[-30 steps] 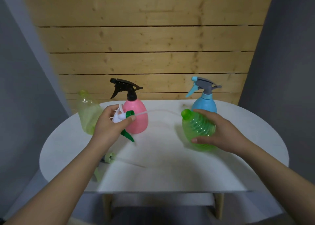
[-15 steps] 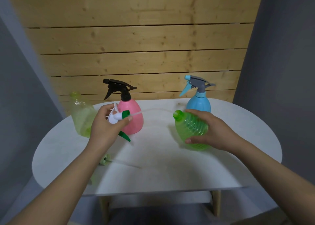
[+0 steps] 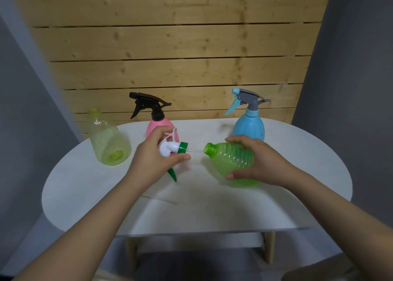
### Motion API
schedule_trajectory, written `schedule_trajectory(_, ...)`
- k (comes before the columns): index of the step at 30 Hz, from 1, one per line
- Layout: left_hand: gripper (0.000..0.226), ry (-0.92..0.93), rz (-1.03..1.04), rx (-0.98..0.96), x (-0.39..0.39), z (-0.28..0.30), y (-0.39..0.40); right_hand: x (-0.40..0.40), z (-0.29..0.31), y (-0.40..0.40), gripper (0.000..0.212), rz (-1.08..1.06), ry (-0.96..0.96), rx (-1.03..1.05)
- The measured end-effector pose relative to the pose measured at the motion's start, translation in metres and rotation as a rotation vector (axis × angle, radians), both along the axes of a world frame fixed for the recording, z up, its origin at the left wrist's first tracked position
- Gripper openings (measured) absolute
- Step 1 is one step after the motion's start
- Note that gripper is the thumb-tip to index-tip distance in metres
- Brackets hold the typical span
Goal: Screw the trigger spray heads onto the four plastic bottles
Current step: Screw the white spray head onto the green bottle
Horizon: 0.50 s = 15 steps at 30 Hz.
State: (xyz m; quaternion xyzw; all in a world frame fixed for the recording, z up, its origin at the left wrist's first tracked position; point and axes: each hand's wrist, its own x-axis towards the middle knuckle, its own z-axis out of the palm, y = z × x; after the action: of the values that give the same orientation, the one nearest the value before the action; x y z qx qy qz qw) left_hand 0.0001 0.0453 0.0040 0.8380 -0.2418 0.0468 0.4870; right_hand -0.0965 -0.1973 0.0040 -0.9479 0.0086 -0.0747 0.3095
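Note:
My left hand (image 3: 154,155) grips a white trigger spray head (image 3: 170,149) with a green collar and green trigger. Its thin dip tube runs into the open neck of a ribbed green bottle (image 3: 231,161). My right hand (image 3: 258,160) holds that bottle tilted, neck pointing left. A small gap separates the collar from the neck. A pink bottle (image 3: 158,126) with a black spray head and a blue bottle (image 3: 249,125) with a grey and blue spray head stand at the back. A pale yellow-green bottle (image 3: 107,140) stands uncapped at the back left.
The white oval table (image 3: 212,206) carries everything, with a wooden slat wall (image 3: 176,53) right behind it. A thin clear tube (image 3: 159,199) lies on the table under my left forearm. Grey walls flank both sides.
My left hand brought the spray head right, toward the green bottle, and the dip tube now sits deeper in its neck. The camera view shifted closer and lower.

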Motion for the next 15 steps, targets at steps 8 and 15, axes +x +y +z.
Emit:
schedule_trajectory(8,0.055,0.132,-0.149,-0.01,-0.005,0.001,-0.015,-0.001,0.003,0.011,0.078,0.115,-0.003,-0.025)
schedule_trajectory(15,0.035,0.226,-0.352,0.099,-0.004,0.003,-0.015,-0.001,0.006,0.009,0.07,0.15,0.064,0.063)
